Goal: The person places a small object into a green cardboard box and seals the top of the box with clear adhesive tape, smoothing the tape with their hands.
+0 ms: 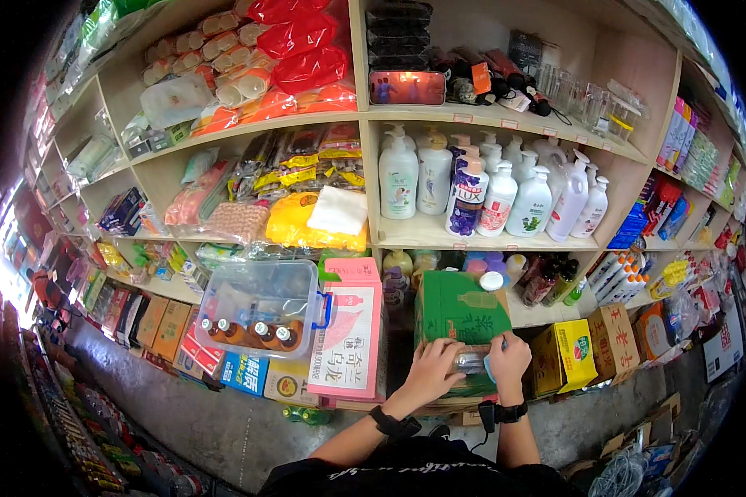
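A green cardboard box (464,302) stands in front of me at the shelf. My left hand (433,364) lies on its near part, palm down with fingers spread. Between my hands shows a silvery, shiny object (471,361); whether it is a can or a bottle I cannot tell. My right hand (510,358) is closed at the box's near right corner. A small dark tip and a pale blue edge show at its fingers, too small to name. Black bands circle both wrists.
Left of the box stand a pink carton (352,331) and a clear plastic bin (261,290) with several brown bottles. To the right are a yellow box (562,356) and a brown carton (613,344). Pump bottles (468,195) line the shelf above; a white-lidded container (491,282) is behind the box.
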Demonstrator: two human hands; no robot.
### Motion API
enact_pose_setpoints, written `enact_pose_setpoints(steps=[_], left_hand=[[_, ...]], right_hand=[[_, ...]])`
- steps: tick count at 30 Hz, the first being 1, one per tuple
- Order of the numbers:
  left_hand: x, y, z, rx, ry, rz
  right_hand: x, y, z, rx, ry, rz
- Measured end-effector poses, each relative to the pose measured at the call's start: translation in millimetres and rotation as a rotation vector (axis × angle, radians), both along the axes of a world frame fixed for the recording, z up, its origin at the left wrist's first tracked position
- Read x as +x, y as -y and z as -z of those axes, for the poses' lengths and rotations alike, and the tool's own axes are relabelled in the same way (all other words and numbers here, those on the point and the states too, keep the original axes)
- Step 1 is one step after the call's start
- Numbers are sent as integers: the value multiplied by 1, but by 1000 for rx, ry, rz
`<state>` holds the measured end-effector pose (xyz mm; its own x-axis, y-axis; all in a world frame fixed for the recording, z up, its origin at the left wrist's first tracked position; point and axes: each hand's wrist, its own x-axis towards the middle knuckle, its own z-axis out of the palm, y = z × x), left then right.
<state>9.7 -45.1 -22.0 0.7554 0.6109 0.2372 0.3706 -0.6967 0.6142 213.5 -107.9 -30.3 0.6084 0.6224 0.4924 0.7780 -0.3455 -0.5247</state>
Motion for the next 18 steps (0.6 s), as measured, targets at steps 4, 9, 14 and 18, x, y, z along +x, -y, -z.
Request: enact_pose_setpoints(steps=[4,9,14,18], left_hand=[[0,0,3,-8,0,2],[0,0,3,3,22,7],[-1,0,2,15,25,0],[-1,1,0,7,28,0]], right_hand=[[-3,1,-3,0,-6,-5],[-2,1,-2,6,-13,-1],[0,-1,0,28,-19,-9],[-2,0,-2,41,-21,-13]])
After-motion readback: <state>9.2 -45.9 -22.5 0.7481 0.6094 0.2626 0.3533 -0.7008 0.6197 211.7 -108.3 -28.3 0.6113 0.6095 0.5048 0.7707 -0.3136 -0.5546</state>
